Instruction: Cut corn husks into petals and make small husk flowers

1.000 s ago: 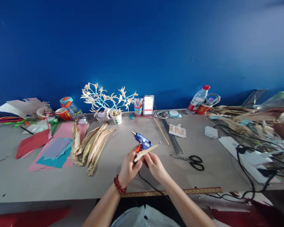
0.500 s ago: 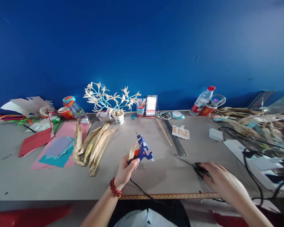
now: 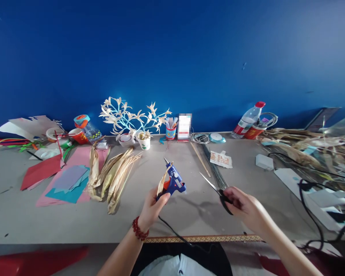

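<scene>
My left hand (image 3: 154, 207) is closed round the handle of a blue hot glue gun (image 3: 176, 179), its nozzle pointing away from me. A strip of dried corn husk (image 3: 161, 183) is in the same hand, lying along the gun's side. Black-handled scissors (image 3: 225, 200) are in my right hand (image 3: 243, 203), blades pointing up and left over the table. To the left lie dried corn husks (image 3: 117, 178) in a loose bunch. A bundle of thin dark wires (image 3: 217, 173) lies just beyond the scissors.
White husk flowers (image 3: 140, 119) stand in a small pot (image 3: 144, 142) at the back. Coloured paper (image 3: 67, 184) lies left. A phone (image 3: 184, 128) leans near a pen cup (image 3: 170, 133). Right are a bottle (image 3: 245, 122), a white adapter (image 3: 264, 162), a power strip (image 3: 293, 188) and cables.
My right hand has picked the scissors up off the table and moved them left, towards the glue gun. My left hand has stayed nearly still with the gun and husk strip.
</scene>
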Action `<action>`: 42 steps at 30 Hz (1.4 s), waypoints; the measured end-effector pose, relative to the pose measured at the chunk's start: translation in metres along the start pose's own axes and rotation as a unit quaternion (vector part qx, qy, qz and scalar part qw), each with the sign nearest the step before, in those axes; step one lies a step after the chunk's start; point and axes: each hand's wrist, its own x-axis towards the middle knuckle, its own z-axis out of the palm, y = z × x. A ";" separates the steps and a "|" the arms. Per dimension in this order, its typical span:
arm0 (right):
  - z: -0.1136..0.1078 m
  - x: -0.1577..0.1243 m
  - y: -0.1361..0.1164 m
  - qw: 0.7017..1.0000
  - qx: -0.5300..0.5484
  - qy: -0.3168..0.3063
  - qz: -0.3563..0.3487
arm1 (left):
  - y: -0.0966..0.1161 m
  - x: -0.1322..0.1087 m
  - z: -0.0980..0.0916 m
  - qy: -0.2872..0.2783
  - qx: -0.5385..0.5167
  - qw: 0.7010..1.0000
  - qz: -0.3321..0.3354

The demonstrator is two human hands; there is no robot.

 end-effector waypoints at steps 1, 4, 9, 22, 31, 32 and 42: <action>0.003 0.008 -0.014 1.000 0.003 -0.014 -0.013 | -0.002 0.000 0.000 0.008 -0.001 1.000 -0.002; 0.010 0.030 -0.045 0.997 -0.033 0.000 -0.068 | -0.009 0.001 0.001 0.026 -0.011 1.000 -0.013; 0.020 0.043 -0.059 0.990 -0.085 0.007 -0.108 | -0.008 0.002 0.001 0.014 -0.017 1.000 -0.018; 0.025 0.053 -0.051 0.965 -0.198 0.032 -0.170 | -0.002 0.002 0.002 -0.006 -0.003 1.000 -0.012; 0.028 0.066 -0.040 0.941 -0.252 0.038 -0.224 | -0.004 0.002 0.003 0.005 -0.011 0.999 -0.039; 0.027 0.067 -0.040 0.938 -0.254 0.042 -0.231 | -0.004 0.002 0.003 0.005 -0.009 0.999 -0.039; 0.020 0.078 -0.041 0.934 -0.239 0.042 -0.260 | -0.011 0.003 0.002 0.026 -0.037 0.997 -0.057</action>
